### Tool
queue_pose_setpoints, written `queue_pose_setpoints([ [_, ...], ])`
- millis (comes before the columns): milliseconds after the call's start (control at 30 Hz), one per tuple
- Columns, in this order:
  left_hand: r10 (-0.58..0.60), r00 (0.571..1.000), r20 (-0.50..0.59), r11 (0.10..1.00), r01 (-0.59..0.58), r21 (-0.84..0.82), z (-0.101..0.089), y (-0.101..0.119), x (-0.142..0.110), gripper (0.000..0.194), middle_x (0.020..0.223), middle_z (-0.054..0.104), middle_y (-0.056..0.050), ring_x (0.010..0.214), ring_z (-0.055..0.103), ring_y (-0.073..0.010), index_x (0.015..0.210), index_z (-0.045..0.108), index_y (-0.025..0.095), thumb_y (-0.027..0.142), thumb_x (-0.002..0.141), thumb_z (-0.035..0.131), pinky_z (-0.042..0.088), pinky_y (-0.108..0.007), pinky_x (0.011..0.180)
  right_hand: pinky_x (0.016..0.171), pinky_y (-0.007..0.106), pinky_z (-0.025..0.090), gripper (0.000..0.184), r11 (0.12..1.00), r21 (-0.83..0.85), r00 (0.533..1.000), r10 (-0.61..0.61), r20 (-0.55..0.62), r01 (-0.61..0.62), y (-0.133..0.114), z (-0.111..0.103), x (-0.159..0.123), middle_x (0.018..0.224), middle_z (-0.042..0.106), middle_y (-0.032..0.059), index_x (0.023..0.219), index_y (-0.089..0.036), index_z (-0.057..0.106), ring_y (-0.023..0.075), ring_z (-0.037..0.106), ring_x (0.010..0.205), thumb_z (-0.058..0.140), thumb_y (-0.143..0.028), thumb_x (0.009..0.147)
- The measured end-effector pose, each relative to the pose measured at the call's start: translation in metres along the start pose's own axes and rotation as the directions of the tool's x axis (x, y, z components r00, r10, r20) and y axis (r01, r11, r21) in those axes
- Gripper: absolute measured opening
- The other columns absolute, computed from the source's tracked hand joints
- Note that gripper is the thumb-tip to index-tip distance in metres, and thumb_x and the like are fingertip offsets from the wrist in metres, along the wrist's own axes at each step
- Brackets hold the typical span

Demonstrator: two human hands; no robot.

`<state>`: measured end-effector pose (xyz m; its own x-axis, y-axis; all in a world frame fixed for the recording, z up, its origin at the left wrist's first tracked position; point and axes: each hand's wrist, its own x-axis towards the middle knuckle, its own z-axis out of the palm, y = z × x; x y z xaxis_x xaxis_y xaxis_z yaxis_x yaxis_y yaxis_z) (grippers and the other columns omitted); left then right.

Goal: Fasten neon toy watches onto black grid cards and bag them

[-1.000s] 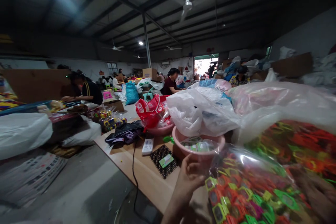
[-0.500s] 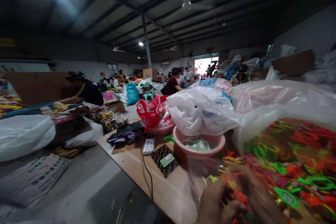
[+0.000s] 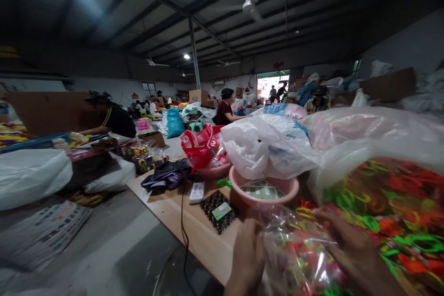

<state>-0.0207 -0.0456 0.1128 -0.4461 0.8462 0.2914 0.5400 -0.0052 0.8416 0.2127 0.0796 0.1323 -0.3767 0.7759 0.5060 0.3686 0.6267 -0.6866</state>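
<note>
A clear plastic bag (image 3: 298, 254), filled with small red, green, yellow and pink plastic pieces, is between my hands at the table's near edge. My left hand (image 3: 247, 252) has its bent fingers closed on the bag's left side. At its upper right edge, my right hand (image 3: 350, 243) grips the film, slightly blurred. Beside my right hand spreads a heap of bright plastic pieces (image 3: 419, 240), some of them ring-shaped, spilling from a large translucent sack (image 3: 374, 134).
A pink basin (image 3: 263, 201) holding green-and-white printed cards stands behind the bag. Left of it are a black grid mat (image 3: 207, 208) with a card, a white power strip (image 3: 197, 193) and a folded black umbrella (image 3: 166, 175). A red bag (image 3: 197, 148) sits farther back. Co-workers sit beyond.
The filled bag has come up into view between my hands, away from the heap. My left hand has moved left and up; my right hand has shifted slightly right.
</note>
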Motion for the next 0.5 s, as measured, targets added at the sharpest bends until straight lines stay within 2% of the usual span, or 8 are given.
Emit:
queue_pose_setpoints([
  [67, 0.207, 0.978, -0.037, 0.977, -0.204, 0.068, 0.002, 0.004, -0.003, 0.044, 0.137, 0.064, -0.017, 0.131, 0.058, -0.0291, 0.135, 0.059, 0.018, 0.018, 0.092, 0.050, 0.046, -0.047, 0.113, 0.087, 0.033, 0.063, 0.034, 0.985, -0.097, 0.990, -0.138, 0.037, 0.141, -0.001, 0.006, 0.002, 0.124, 0.078, 0.0061, 0.126, -0.028, 0.073, 0.0254, 0.077, 0.107, 0.056, -0.036, 0.098],
  [133, 0.446, 0.895, 0.012, 0.889, -0.444, 0.111, 0.011, 0.011, -0.008, 0.070, 0.162, 0.047, -0.017, 0.152, 0.042, -0.0311, 0.160, 0.039, 0.023, 0.020, 0.092, 0.057, 0.038, -0.051, 0.125, 0.076, 0.029, 0.062, 0.034, 0.946, -0.162, 0.958, -0.267, 0.101, 0.281, -0.010, 0.019, 0.003, 0.115, 0.079, 0.0062, 0.126, -0.028, 0.071, 0.0224, 0.078, 0.095, 0.049, -0.027, 0.101],
  [200, 0.589, 0.805, 0.066, 0.786, -0.590, 0.185, 0.022, 0.017, -0.012, 0.086, 0.170, 0.040, -0.014, 0.158, 0.034, -0.0328, 0.169, 0.024, 0.030, 0.020, 0.091, 0.061, 0.031, -0.054, 0.129, 0.066, 0.027, 0.059, 0.038, 0.905, -0.202, 0.926, -0.354, 0.134, 0.375, -0.023, 0.035, 0.002, 0.100, 0.078, 0.0059, 0.124, -0.027, 0.071, 0.0203, 0.076, 0.080, 0.042, -0.019, 0.100],
  [233, 0.607, 0.792, 0.067, 0.763, -0.605, 0.229, 0.027, 0.019, -0.013, 0.090, 0.169, 0.042, -0.013, 0.157, 0.036, -0.0334, 0.170, 0.021, 0.032, 0.018, 0.091, 0.060, 0.028, -0.057, 0.130, 0.064, 0.026, 0.058, 0.040, 0.890, -0.215, 0.914, -0.381, 0.137, 0.403, -0.029, 0.043, 0.001, 0.095, 0.077, 0.0059, 0.122, -0.026, 0.070, 0.0200, 0.074, 0.077, 0.039, -0.015, 0.100],
  [267, 0.596, 0.802, 0.045, 0.766, -0.585, 0.266, 0.030, 0.021, -0.013, 0.092, 0.165, 0.048, -0.013, 0.153, 0.041, -0.0332, 0.171, 0.018, 0.033, 0.015, 0.091, 0.058, 0.027, -0.058, 0.129, 0.065, 0.026, 0.057, 0.042, 0.878, -0.226, 0.906, -0.400, 0.137, 0.422, -0.034, 0.050, -0.001, 0.093, 0.076, 0.0061, 0.122, -0.026, 0.070, 0.0200, 0.074, 0.077, 0.037, -0.013, 0.099],
  [367, 0.474, 0.878, -0.069, 0.848, -0.435, 0.304, 0.027, 0.024, -0.008, 0.090, 0.137, 0.067, -0.013, 0.125, 0.060, -0.0285, 0.171, 0.020, 0.027, 0.005, 0.089, 0.050, 0.041, -0.053, 0.114, 0.073, 0.027, 0.058, 0.043, 0.836, -0.286, 0.883, -0.450, 0.132, 0.469, -0.044, 0.063, -0.004, 0.103, 0.077, 0.0086, 0.128, -0.023, 0.066, 0.0214, 0.075, 0.090, 0.038, -0.010, 0.098],
  [433, 0.456, 0.882, -0.121, 0.861, -0.402, 0.310, 0.018, 0.027, -0.002, 0.076, 0.115, 0.070, -0.009, 0.105, 0.062, -0.0258, 0.159, 0.046, 0.025, 0.004, 0.086, 0.052, 0.048, -0.046, 0.097, 0.075, 0.028, 0.058, 0.044, 0.800, -0.354, 0.872, -0.473, 0.125, 0.484, -0.047, 0.063, -0.002, 0.108, 0.076, 0.0086, 0.130, -0.022, 0.064, 0.0213, 0.075, 0.094, 0.040, -0.007, 0.097],
  [500, 0.505, 0.845, -0.177, 0.844, -0.442, 0.303, 0.006, 0.034, 0.004, 0.054, 0.104, 0.068, -0.007, 0.097, 0.060, -0.0235, 0.133, 0.068, 0.024, 0.003, 0.085, 0.055, 0.049, -0.040, 0.087, 0.071, 0.029, 0.055, 0.043, 0.779, -0.424, 0.882, -0.456, 0.121, 0.461, -0.049, 0.054, 0.007, 0.103, 0.075, 0.0065, 0.124, -0.022, 0.065, 0.0208, 0.073, 0.088, 0.041, -0.004, 0.094],
])
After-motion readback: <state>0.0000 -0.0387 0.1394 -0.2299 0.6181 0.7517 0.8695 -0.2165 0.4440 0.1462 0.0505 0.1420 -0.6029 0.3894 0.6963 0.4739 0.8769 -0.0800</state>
